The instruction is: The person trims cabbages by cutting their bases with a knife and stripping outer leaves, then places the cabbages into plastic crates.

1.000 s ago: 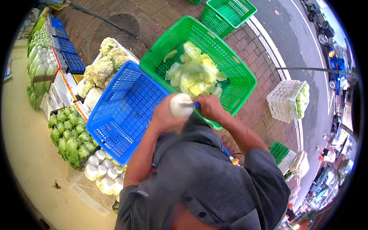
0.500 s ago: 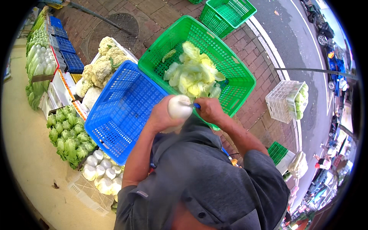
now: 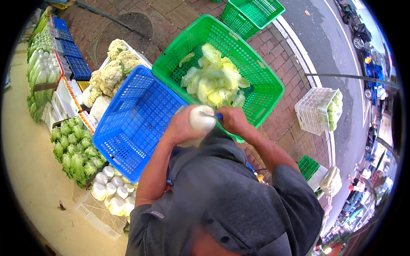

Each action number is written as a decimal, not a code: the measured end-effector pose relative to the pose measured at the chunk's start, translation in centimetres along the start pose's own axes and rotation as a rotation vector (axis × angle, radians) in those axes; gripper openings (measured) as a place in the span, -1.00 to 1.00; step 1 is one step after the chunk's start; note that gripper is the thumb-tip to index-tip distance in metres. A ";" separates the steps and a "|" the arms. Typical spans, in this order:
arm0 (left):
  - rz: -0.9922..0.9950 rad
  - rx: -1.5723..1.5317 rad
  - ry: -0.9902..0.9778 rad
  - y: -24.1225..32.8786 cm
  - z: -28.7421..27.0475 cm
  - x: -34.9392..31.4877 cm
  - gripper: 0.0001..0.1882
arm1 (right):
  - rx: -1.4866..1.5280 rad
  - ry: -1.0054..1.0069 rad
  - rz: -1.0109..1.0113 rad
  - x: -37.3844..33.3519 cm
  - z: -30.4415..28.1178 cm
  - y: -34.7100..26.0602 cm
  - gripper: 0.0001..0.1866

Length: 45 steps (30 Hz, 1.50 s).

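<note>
My left hand (image 3: 180,126) is wrapped round a Chinese cabbage (image 3: 202,119), its white base turned up. In my right hand (image 3: 235,120) is a knife with a blue handle (image 3: 219,116); its blade points left at the cabbage's cut end, and I cannot tell how deep it sits. Beyond my hands, a green basket (image 3: 270,73) contains a heap of loose pale cabbage leaves (image 3: 215,79). An empty blue basket (image 3: 128,126) stands at the left, next to my left forearm.
At the left are cauliflowers (image 3: 112,70), lettuces (image 3: 73,147) and several white-based cabbages (image 3: 114,187). Another green basket (image 3: 252,17) stands at the far side. To the right are a white crate (image 3: 311,112) with a bag of greens, a thin pole (image 3: 350,77) and the road.
Both hands keep their grip on the cabbage and knife. The cabbage has tilted or shifted very slightly to the right; the baskets sit marginally higher in the view.
</note>
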<state>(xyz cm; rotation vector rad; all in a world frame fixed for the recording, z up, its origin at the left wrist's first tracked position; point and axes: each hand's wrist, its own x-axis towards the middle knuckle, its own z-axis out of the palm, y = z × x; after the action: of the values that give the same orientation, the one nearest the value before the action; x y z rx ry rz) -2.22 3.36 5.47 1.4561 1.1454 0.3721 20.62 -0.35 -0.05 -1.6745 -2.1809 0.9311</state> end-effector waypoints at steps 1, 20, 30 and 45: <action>0.000 0.000 0.001 0.0 0.0 0.0 -0.30 | 0.007 0.025 -0.004 0.0 0.3 0.3 -0.85; -0.002 -0.251 -0.085 -2.0 0.7 0.4 -0.05 | 0.126 0.036 0.175 -1.3 -1.6 -0.2 -0.82; -0.060 -0.002 -0.077 -0.8 0.6 1.3 -0.10 | -0.073 -0.064 0.240 -0.3 -0.1 0.3 -0.90; -0.152 -0.006 -0.115 -0.9 1.8 2.5 -0.10 | -0.047 0.060 0.324 -1.4 3.7 3.9 -0.86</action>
<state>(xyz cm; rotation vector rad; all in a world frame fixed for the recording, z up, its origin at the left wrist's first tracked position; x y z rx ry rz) -0.04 4.14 3.29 1.3578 1.1526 0.1840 22.11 -2.40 -5.02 -2.0919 -1.9418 0.8963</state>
